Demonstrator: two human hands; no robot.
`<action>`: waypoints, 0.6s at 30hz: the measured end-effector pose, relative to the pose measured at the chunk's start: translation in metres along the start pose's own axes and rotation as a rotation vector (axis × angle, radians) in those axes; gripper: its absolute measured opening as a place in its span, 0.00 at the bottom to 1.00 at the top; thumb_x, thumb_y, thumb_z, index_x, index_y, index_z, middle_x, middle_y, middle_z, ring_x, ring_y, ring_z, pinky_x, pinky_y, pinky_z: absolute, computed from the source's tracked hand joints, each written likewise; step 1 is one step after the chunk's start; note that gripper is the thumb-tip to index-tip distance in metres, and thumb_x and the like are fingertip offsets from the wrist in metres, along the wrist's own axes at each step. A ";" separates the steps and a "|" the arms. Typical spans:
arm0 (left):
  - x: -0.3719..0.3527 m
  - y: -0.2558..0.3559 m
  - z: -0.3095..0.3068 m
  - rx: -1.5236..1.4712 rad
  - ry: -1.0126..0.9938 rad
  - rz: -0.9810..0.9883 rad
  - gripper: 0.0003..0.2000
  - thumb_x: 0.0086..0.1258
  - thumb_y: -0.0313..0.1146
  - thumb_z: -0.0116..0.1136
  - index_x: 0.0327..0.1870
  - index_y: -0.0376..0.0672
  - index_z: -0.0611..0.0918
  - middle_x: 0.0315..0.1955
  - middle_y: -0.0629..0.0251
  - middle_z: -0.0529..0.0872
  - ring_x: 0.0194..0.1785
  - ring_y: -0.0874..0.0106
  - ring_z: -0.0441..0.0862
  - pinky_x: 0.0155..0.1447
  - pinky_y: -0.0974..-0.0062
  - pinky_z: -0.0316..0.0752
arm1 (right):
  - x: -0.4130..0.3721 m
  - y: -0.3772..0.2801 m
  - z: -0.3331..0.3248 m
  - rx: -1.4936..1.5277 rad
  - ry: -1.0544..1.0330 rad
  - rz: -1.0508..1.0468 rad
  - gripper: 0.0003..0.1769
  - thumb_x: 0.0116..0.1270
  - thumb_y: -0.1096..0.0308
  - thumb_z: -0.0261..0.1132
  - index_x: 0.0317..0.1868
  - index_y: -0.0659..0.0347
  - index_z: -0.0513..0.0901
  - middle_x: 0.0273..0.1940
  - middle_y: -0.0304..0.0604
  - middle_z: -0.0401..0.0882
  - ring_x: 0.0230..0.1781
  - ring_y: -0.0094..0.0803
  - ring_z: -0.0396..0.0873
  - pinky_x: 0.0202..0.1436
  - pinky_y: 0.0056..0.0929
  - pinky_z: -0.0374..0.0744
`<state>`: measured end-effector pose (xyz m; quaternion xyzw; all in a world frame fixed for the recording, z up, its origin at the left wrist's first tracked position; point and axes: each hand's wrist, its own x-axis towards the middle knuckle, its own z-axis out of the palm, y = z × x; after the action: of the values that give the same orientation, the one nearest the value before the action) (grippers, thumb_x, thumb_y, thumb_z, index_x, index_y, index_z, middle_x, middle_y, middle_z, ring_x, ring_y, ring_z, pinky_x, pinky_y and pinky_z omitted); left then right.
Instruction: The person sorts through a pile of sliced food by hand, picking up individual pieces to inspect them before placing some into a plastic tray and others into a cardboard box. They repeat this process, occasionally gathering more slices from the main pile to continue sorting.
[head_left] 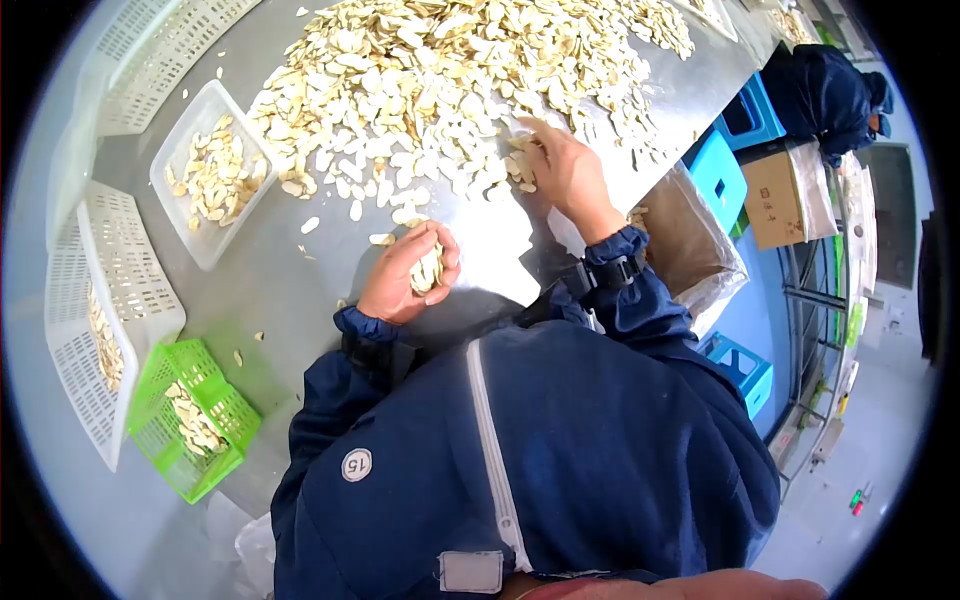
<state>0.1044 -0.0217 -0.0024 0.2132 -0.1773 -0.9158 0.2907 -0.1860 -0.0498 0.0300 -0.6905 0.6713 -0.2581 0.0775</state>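
A large heap of pale, flat slices spreads over the metal table. Several slices lie in my left hand, whose fingers are curled round them just below the heap's near edge. My right hand is at the heap's right part, its bent fingers round a few slices against the table. A white tray with slices in it stands left of the heap.
At the left are white perforated baskets and a green basket, with slices in the lower ones. To the right are a lined box, blue stools, a cardboard box and another person in dark clothes.
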 end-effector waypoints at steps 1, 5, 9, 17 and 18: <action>0.001 0.000 0.000 0.000 -0.003 -0.001 0.12 0.89 0.39 0.49 0.50 0.40 0.78 0.38 0.61 0.80 0.34 0.74 0.79 0.23 0.81 0.70 | -0.002 0.002 -0.006 0.004 -0.021 0.079 0.21 0.73 0.65 0.68 0.65 0.56 0.85 0.44 0.53 0.91 0.44 0.53 0.89 0.48 0.47 0.86; 0.003 -0.001 -0.001 0.018 -0.015 -0.007 0.12 0.90 0.39 0.48 0.50 0.40 0.78 0.38 0.61 0.80 0.34 0.74 0.79 0.23 0.81 0.69 | -0.013 0.008 -0.016 0.041 -0.030 0.238 0.21 0.74 0.66 0.67 0.65 0.59 0.86 0.40 0.54 0.91 0.40 0.51 0.90 0.46 0.44 0.85; 0.001 0.001 0.002 0.015 -0.011 -0.009 0.12 0.90 0.40 0.48 0.50 0.40 0.78 0.38 0.61 0.80 0.35 0.74 0.79 0.24 0.81 0.69 | -0.014 0.002 -0.019 0.197 -0.051 0.293 0.17 0.73 0.67 0.67 0.59 0.60 0.89 0.39 0.53 0.90 0.37 0.51 0.89 0.46 0.42 0.85; 0.001 0.000 0.002 -0.008 0.001 -0.010 0.12 0.90 0.40 0.49 0.50 0.41 0.78 0.38 0.62 0.79 0.35 0.74 0.79 0.24 0.81 0.69 | -0.014 -0.013 -0.014 0.079 -0.016 -0.012 0.13 0.68 0.67 0.71 0.52 0.50 0.93 0.46 0.46 0.87 0.48 0.48 0.85 0.55 0.42 0.84; 0.001 0.000 0.001 -0.010 0.000 -0.012 0.12 0.89 0.40 0.49 0.50 0.41 0.78 0.38 0.62 0.79 0.35 0.74 0.79 0.24 0.81 0.69 | -0.014 -0.019 -0.010 0.094 -0.051 -0.082 0.13 0.68 0.67 0.72 0.52 0.49 0.94 0.47 0.45 0.87 0.49 0.48 0.85 0.55 0.42 0.84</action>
<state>0.1030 -0.0220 -0.0018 0.2127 -0.1713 -0.9184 0.2862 -0.1732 -0.0325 0.0443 -0.7192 0.6275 -0.2746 0.1166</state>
